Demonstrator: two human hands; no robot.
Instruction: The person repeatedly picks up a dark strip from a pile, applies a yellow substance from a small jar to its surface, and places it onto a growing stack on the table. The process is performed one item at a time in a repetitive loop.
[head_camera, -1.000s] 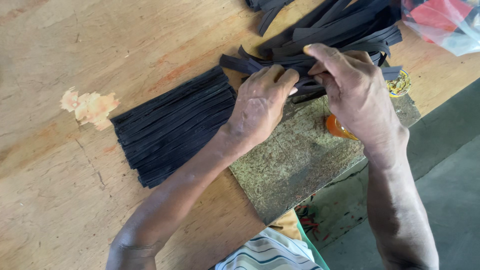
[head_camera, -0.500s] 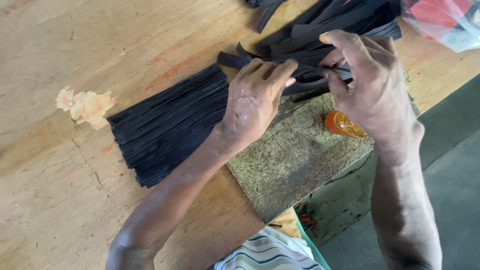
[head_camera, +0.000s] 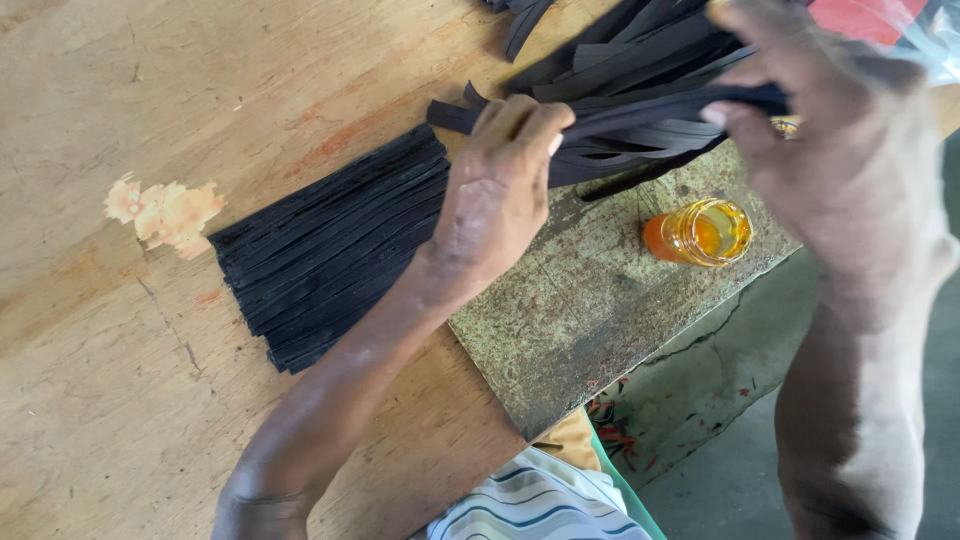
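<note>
Black strips (head_camera: 640, 110), a loose heap beyond the grey slab (head_camera: 600, 300), now yield one strip lifted higher off that slab than a moment ago, pinched taut between left hand (head_camera: 495, 195) and right hand (head_camera: 830, 150), beside the orange jar (head_camera: 700, 232) on the slab.

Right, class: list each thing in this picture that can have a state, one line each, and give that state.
Left hand: closed, pinching a black strip.
Right hand: closed on the same strip's other end.
Held black strip: lifted, stretched between both hands.
Stack of black strips: lying flat, neatly aligned on the wooden table.
Loose strips: heaped, tangled.
Small jar: lidless, on its side, orange liquid inside.
</note>
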